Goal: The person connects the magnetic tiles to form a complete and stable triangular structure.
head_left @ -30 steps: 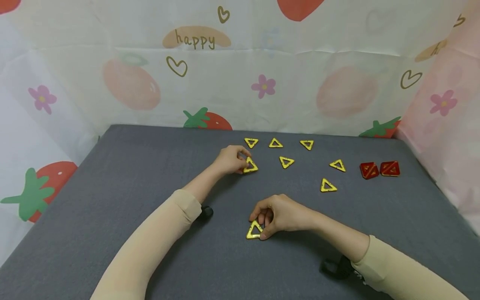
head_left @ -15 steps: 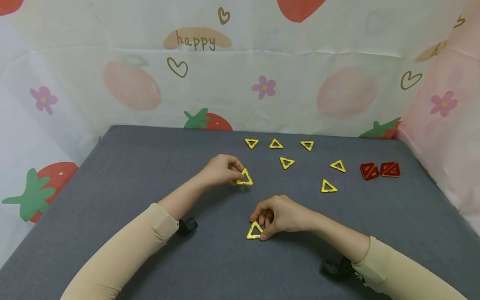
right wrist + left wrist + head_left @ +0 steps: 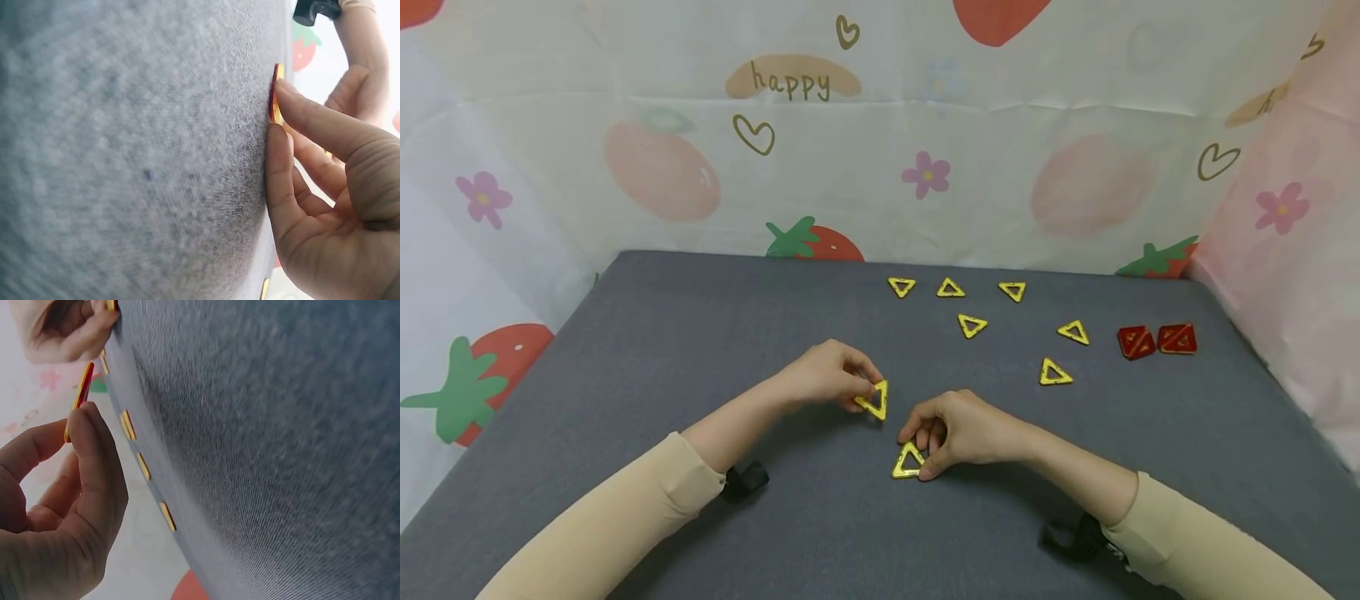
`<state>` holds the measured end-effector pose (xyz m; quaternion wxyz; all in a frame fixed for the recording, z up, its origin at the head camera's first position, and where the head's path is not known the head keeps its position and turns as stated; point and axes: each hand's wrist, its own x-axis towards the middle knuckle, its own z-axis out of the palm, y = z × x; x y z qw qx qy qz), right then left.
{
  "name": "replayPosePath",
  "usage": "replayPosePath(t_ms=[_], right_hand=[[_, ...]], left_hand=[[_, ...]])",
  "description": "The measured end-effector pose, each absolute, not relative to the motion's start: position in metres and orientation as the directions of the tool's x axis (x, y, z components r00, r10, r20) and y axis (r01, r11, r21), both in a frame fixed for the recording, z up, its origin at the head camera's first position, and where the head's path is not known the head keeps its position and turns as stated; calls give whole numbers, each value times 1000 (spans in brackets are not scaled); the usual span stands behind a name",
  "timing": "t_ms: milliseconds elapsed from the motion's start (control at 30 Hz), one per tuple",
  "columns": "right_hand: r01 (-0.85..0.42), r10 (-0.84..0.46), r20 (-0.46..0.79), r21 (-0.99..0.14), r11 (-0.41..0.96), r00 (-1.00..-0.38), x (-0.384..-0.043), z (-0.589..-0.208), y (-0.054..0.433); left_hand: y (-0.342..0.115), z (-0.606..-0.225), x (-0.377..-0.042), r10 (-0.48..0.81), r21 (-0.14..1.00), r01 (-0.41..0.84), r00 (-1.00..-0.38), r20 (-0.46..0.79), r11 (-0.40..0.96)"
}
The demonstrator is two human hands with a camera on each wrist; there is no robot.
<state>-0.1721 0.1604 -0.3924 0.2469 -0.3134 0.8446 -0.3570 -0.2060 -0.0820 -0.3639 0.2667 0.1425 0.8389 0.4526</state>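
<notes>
My left hand [image 3: 831,377] pinches a yellow triangular magnetic tile [image 3: 883,400] by one corner, thumb against fingers, and holds it tilted above the cloth. Side-on in the left wrist view, this tile [image 3: 81,390] shows a red face beneath its yellow one. A second yellow triangular tile [image 3: 905,473] lies on the table nearer the front, one point facing away. Thumb and fingers of my right hand [image 3: 966,427] grip it along its right side. That tile [image 3: 276,94] appears edge-on in the right wrist view, low against the cloth. A small gap separates the two tiles.
Several more yellow triangular tiles lie spread toward the back, among them one [image 3: 972,325] in the middle and one [image 3: 1056,372] farther right. Two red tile pieces [image 3: 1137,342] with diagonal bars sit at the right. A printed curtain [image 3: 865,167] stands behind the grey tabletop [image 3: 715,308].
My left hand has drawn its tile from the back row toward the front, close to the right hand, turning the tile on the way. The right hand and its tile stay put.
</notes>
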Motion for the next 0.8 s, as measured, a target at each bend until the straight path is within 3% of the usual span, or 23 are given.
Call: replayPosePath(t_ms=[333, 800], right_hand=[[-348, -698, -198, -755, 556, -688, -171, -391, 161], [-369, -700, -192, -738, 565, -688, -171, -392, 162]], left_hand=[[-74, -369, -184, 506, 822, -10, -784, -360, 569], [-55, -372, -168, 519, 762, 119, -797, -309, 637]])
